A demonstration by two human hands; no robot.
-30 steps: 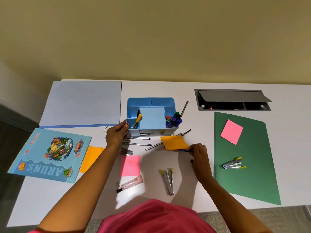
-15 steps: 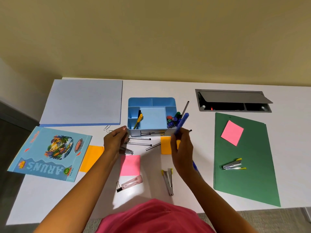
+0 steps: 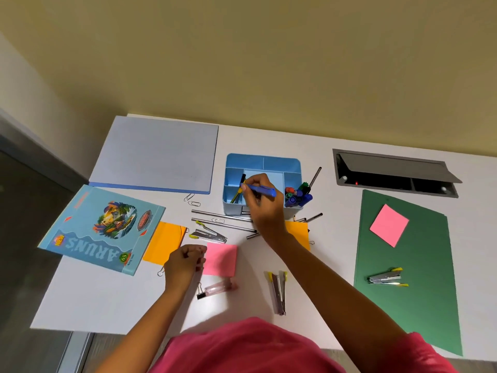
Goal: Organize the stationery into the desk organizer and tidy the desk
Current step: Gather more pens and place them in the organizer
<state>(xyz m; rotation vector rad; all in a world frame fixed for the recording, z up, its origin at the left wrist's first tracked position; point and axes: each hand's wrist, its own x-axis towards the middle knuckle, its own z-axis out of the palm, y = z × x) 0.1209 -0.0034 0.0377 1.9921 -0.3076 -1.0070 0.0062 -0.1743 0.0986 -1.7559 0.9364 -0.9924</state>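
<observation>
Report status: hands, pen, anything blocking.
Right hand grips blue pen over organizer. Left hand curled at pink pad, hold unclear. Left compartment already holds pens.

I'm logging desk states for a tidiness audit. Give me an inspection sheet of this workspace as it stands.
Surface: white desk, partly covered.
Job's things: desk organizer holds markers; blue pen above it.
Clutter: stapler, pink sticky pad, metal pens, paper clips, book, green folder.
Hands: right hand grips the blue pen; left hand curled beside the pink sticky pad, grip unclear.
Cables: nothing seen.
Surroundings: yellowish wall; open desk hatch.
</observation>
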